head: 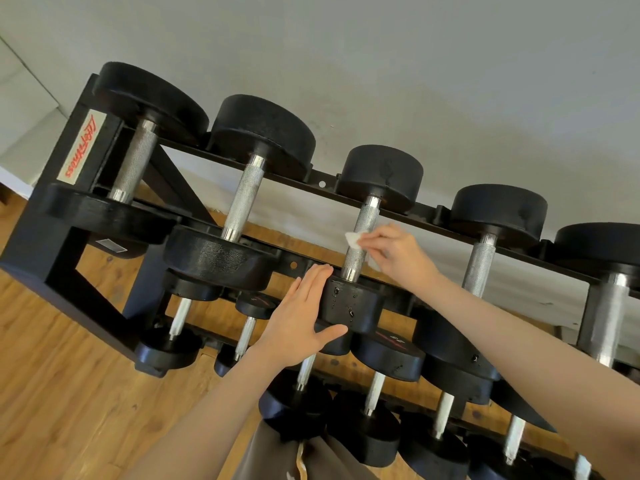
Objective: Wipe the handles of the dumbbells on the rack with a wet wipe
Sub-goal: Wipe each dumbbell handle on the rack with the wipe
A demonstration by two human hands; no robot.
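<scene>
Right hand [394, 252] pinches wet wipe [354, 238] against third dumbbell's knurled handle [360, 239], axis running rack front-to-back; left hand [301, 320], fingers straight, steadies near head [349, 306].

The rack [59, 258] stands on the floor [62, 393] against the wall [415, 81], its top tier carrying five dumbbells side by side, with further tiers of dumbbells below and nearer the camera. At the third dumbbell [356, 303] from the left, the left hand [301, 323] rests flat on the left side of the near weight, while the right hand [398, 252] holds the wet wipe [353, 239] against the handle [360, 242] from the right, partway between its two weights.
</scene>
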